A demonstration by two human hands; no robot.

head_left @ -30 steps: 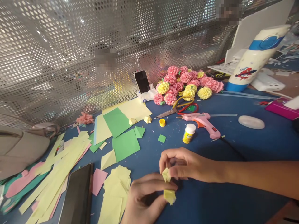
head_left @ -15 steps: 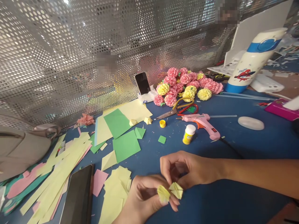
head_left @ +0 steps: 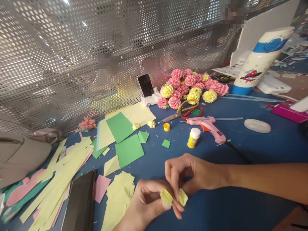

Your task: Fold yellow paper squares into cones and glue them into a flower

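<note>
My left hand (head_left: 150,202) pinches a small pleated yellow paper piece (head_left: 166,197) between thumb and forefinger. Close beside it, my right hand (head_left: 192,173) has its fingers closed on a second folded yellow paper piece (head_left: 183,197). Both hands are held near each other over the front of the blue table. A white-capped yellow glue bottle (head_left: 193,138) stands behind my right hand. Left of my left hand lies a pile of cut yellow paper (head_left: 119,199). Two more folded yellow pieces, one of them a little paper bud (head_left: 151,124), rest near the green sheets.
A pink glue gun (head_left: 207,125), scissors (head_left: 170,118) and a yellow cap (head_left: 166,127) lie behind the hands. Pink and yellow paper flowers (head_left: 190,85) are heaped at the back, near a bottle (head_left: 261,64). A dark tablet-like device (head_left: 79,202) and paper strips (head_left: 60,179) are left.
The yellow piece in my right hand has turned and my right fingers now cover more of it. My left hand keeps its pinch. The view has shifted slightly.
</note>
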